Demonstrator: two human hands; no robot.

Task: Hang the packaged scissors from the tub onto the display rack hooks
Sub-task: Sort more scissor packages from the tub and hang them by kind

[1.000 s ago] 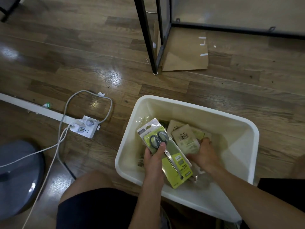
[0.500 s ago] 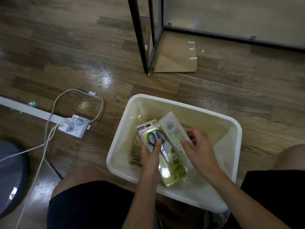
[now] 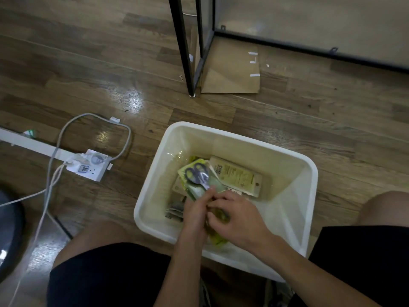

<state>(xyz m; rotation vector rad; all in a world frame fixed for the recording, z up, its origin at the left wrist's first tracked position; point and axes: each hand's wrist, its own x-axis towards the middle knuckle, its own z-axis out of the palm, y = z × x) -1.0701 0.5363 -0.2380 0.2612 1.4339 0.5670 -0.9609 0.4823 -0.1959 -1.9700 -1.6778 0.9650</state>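
Observation:
A white plastic tub (image 3: 308, 173) stands on the wood floor between my knees. Inside it my left hand (image 3: 194, 212) grips the lower part of a green scissors package (image 3: 197, 176), grey handles showing at its top. My right hand (image 3: 234, 216) meets the left one and pinches the same package low down. Another package (image 3: 236, 176) lies face down on the tub bottom, barcode up, with more packs partly hidden under the hands. The black frame of the display rack (image 3: 183, 52) rises at the top; its hooks are out of view.
A flat piece of cardboard (image 3: 232, 78) lies at the rack's foot. A white power strip (image 3: 88, 167) with grey cables sits on the floor at left, beside a white rail (image 3: 28, 144). A dark round object (image 3: 8, 235) is at the far left edge.
The second package that my right hand held up beside the first now lies in the tub. Both hands have sunk lower into the tub and come together on the green package.

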